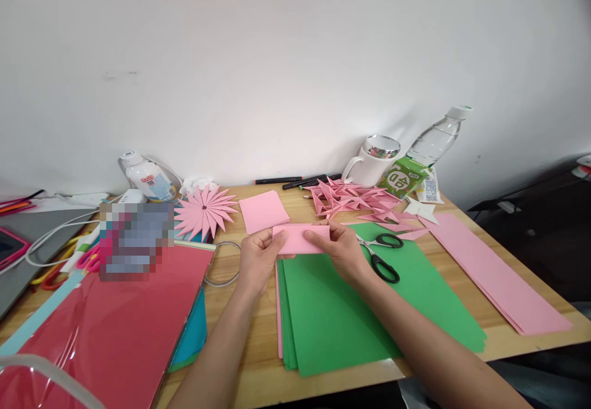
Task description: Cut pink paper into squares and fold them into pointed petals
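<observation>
A small pink paper (300, 241), folded into a flat rectangle, is held up between my two hands. My left hand (259, 252) pinches its left end, thumb on the front. At the right end my right hand (340, 250) grips it the same way, fingers behind. Under my right wrist lies a stack of green paper (369, 310) with black-handled scissors (381, 250) on it. Just beyond my hands sits a pile of square pink sheets (264, 210). A pink folded-paper star wheel (204, 208) stands to its left, and several loose pink folded pieces (353, 199) are heaped to its right.
Along the wall are black pens (278, 180), a white mug (372, 161), a green box (402, 177) and a leaning water bottle (436, 138). Long pink strips (494, 273) lie at the right edge. A red folder (124, 323) and a white bottle (148, 177) are at left.
</observation>
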